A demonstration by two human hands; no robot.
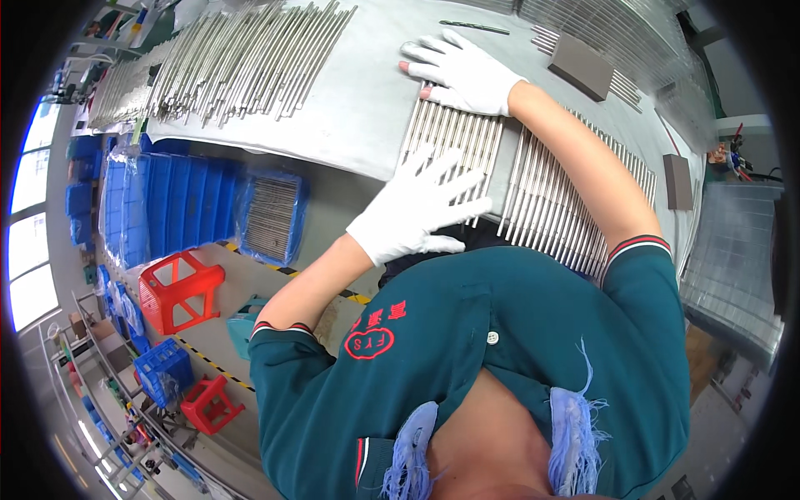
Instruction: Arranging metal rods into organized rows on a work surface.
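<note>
A row of thin metal rods (pixel 457 137) lies side by side on the pale-covered table, between my two white-gloved hands. My left hand (pixel 421 204) is spread over the near ends of the row, its fingers apart. At the far ends rests my right hand (pixel 467 77), palm down with fingers stretched out; two of its fingertips are bare. Under my right forearm is a second, wider row of rods (pixel 546 196), separated from the first by a narrow gap. Neither hand grips anything that shows.
A large pile of loose rods (pixel 250 62) covers the table's far left. A dark spiral bit (pixel 473 27) and brown blocks (pixel 581 67) lie beyond and right. Clear plastic trays (pixel 733 258) stand right. Blue crates (pixel 192 204) and red stools (pixel 182 290) stand left.
</note>
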